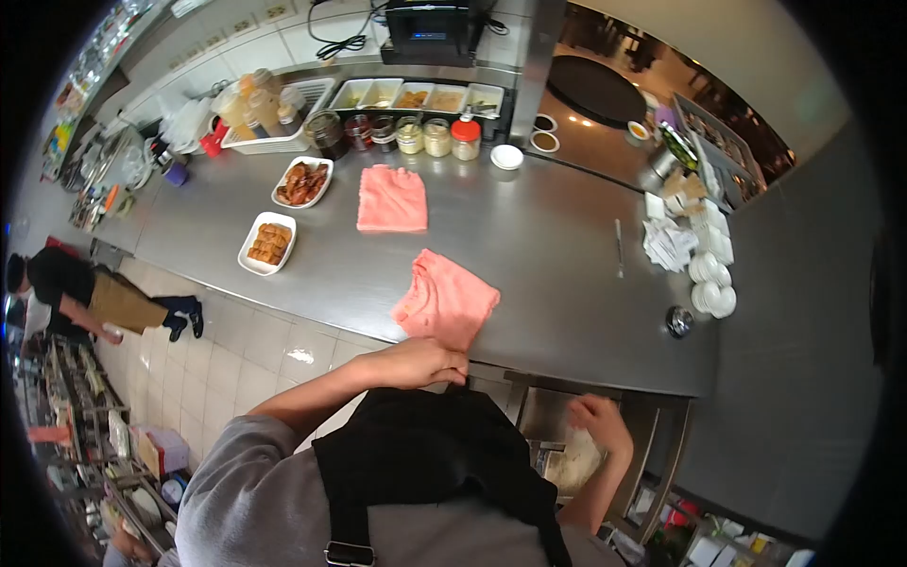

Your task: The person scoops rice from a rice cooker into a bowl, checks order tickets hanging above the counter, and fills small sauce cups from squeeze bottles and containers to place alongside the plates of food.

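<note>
My left hand [422, 363] is at the counter's front edge, its fingers closed at the lower corner of a crumpled pink cloth [446, 298] and beside the black apron [425, 430]; what the fingers hold is hidden. To the right, my right hand [597, 419] hangs past the counter edge, fingers curled and slightly blurred. A second pink cloth [392, 199] lies flat farther back. Left of it are a white dish of dark glazed meat [303, 182] and a white dish of browned rolls [268, 243].
Jars [436, 138] and a tray of sauces [414, 95] line the back of the steel counter [557, 274]. Stacked white cups [710, 283], napkins [669, 244] and a round metal object [678, 321] stand right. A person [85, 293] is at the far left.
</note>
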`<state>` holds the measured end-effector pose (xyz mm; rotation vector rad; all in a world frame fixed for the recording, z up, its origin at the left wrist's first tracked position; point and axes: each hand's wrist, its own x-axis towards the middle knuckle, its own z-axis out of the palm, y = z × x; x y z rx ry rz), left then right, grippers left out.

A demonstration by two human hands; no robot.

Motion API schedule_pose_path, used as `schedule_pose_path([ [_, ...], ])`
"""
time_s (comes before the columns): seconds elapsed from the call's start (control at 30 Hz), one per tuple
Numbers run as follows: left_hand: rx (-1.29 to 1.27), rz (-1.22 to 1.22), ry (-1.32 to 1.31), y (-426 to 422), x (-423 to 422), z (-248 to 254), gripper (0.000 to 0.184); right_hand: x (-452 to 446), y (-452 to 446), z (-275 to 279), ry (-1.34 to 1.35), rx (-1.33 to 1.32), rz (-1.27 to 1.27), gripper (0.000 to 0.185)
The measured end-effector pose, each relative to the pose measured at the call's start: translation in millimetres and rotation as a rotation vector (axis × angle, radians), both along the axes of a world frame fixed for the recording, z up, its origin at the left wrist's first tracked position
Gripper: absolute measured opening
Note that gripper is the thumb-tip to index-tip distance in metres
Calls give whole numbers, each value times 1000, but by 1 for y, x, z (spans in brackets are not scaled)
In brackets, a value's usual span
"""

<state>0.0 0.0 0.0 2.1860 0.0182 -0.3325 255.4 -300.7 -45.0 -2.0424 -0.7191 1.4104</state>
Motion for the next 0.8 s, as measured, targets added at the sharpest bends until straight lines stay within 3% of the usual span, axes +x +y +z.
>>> schedule_pose_path([
  [0.03,134,-30,-174,-1,6,-4,20,-8,25,20,-57,67,81,31],
  [0.1,271,-65,-434,-30,22,-6,20,-36,46,51,-124,522,170,29],
  [0.17,331,-87,-492,-42,20,4,19,-65,77,49,-106,572,461,27],
  [0.27,424,-99,-626,-47,23,5,16,-94,101,51,39,293,421,24],
  [0.4,362,-72,-707,-56,24,6,19,-103,88,53,150,386,199,15],
  [0.53,-16,55,-477,-60,13,17,31,-89,61,61,41,355,212,11],
  [0.63,-98,136,-291,-49,-8,15,33,-82,40,76,88,290,207,9],
  [0.8,-110,-4,-155,-20,-63,2,26,-76,3,68,191,238,174,9],
])
